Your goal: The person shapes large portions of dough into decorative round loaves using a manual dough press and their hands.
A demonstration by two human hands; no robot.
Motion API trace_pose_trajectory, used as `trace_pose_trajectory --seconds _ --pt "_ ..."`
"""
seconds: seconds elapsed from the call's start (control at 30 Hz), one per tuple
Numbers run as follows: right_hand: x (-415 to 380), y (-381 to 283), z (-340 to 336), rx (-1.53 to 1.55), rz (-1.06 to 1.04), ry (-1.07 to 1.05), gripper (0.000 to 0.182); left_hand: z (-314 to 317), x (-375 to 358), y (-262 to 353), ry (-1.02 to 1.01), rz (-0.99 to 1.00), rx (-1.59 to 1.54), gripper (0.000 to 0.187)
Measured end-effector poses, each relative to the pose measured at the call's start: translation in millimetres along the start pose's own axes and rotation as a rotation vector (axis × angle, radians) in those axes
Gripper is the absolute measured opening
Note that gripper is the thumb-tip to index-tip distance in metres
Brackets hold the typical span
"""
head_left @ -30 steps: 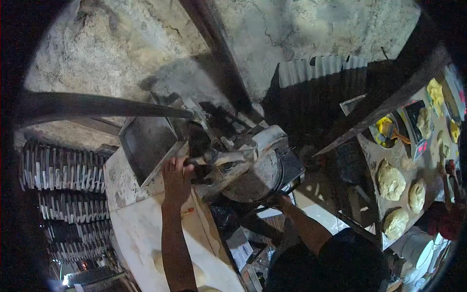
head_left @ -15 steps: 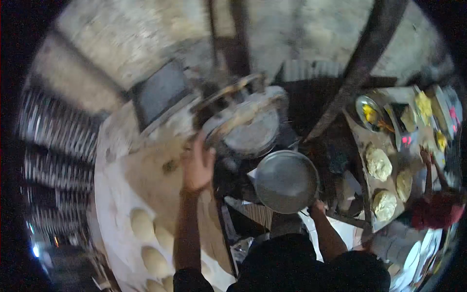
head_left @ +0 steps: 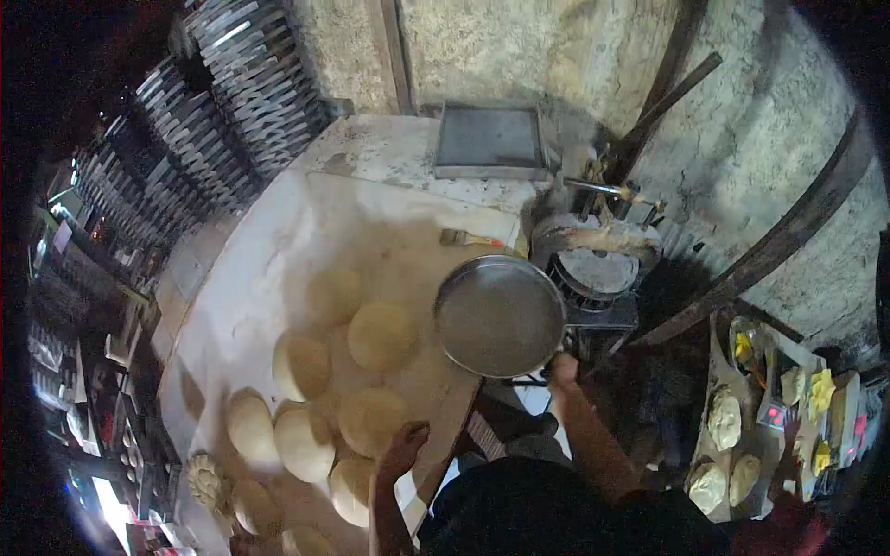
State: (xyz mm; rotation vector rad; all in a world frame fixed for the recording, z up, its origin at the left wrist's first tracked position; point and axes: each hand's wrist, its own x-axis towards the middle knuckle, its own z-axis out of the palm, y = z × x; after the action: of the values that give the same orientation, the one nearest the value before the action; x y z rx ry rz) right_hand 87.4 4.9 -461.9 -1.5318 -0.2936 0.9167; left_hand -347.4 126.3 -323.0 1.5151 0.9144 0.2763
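My right hand (head_left: pixel 563 371) grips the rim of a round, shallow metal sieve (head_left: pixel 501 315), held level over the right edge of the work table (head_left: pixel 269 222). The sieve looks bare inside, though its mesh is too fine to make out. My left hand (head_left: pixel 403 448) is low over the table beside a large round dough ball (head_left: pixel 373 422). Its fingers are curled in, and whatever they may hold is hidden. Several more pale dough balls (head_left: pixel 303 442) lie to the left of that hand. A flat brush (head_left: pixel 470 239) rests beyond the sieve.
A dark rectangular tray (head_left: pixel 489 139) sits at the table's back. Right of it stands a round-topped machine (head_left: pixel 596 269) with a handle. Stacked metal trays (head_left: pixel 250 83) rise at left. Another person's hand (head_left: pixel 791 426) is at a side table with dough pieces (head_left: pixel 723 417).
The view has swung left toward the table. My left hand, spread near the machine before, is now down by the dough with fingers curled. The sieve has moved over the table edge.
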Motion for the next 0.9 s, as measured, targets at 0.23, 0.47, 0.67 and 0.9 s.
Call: trace_pose_trajectory --seconds 0.23,0.47,0.67,0.9 --pt "-15 -31 46 0.265 0.087 -0.187 0.041 5 3 18 0.08 0.069 -0.039 0.032" --pt "-80 -38 -115 0.287 0.093 -0.046 0.046 69 113 117 -0.07 0.503 0.391 0.033" --pt "-147 16 -292 -0.186 -0.262 0.365 0.036 126 338 120 0.319 0.887 0.651 0.02" --pt "-77 54 -330 -0.042 0.303 0.32 0.03 106 512 184 0.222 0.563 1.245 0.027"
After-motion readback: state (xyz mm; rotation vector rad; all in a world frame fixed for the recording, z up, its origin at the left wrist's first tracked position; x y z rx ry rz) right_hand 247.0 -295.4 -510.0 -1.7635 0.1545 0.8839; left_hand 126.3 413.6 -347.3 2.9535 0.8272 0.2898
